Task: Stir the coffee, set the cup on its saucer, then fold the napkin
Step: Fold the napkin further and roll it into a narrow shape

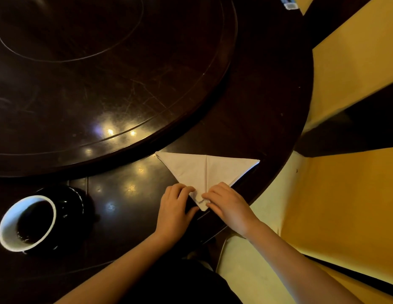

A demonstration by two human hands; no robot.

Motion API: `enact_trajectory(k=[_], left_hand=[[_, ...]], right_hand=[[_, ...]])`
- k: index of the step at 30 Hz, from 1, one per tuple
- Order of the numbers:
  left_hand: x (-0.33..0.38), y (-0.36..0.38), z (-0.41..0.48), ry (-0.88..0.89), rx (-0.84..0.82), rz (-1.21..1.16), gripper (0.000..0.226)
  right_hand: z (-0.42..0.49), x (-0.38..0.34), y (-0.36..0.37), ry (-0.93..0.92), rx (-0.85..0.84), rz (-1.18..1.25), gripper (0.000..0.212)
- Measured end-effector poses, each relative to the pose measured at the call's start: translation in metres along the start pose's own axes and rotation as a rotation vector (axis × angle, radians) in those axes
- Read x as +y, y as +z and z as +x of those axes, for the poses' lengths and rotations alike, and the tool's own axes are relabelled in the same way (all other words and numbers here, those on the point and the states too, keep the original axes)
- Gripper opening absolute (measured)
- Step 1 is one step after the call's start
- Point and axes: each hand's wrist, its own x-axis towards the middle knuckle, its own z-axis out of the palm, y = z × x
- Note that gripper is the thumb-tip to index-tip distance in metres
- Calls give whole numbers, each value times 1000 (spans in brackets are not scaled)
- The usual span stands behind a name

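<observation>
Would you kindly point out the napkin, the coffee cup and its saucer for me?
napkin [192, 168]: head view, flat left panel of the folded triangle.
coffee cup [9, 224]: head view, white inner wall at left.
saucer [70, 200]: head view, dark glossy rim right of the cup.

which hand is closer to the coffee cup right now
Left. The left hand rests on the napkin tip, right of the coffee cup; the right hand sits farther right, at the table edge.

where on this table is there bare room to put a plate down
Bare tabletop lies between the cup and the napkin. The big turntable shows nothing on it. Crowded: the table's near edge, where both hands pinch the napkin's tip.
</observation>
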Motion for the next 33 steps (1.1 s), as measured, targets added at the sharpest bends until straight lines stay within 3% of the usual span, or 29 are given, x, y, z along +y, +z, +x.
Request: enact_trajectory(k=[7,12,18,21,33], left_hand=[[0,3,1,-70,-16,-15,53],[-2,4,1,-69,-7,-18,53],[-4,4,1,-19,-22,-50,40],[-7,2,1,9,-26,-79,32],[-2,-4,8,120,57,10,15]], right_hand=[[6,-8,9,26,101,34,12],[7,-19,12,68,96,73,23],[0,-20,18,35,66,18,18],[-8,-18,15,58,67,74,26],[-12,-11,16,76,93,215,17]])
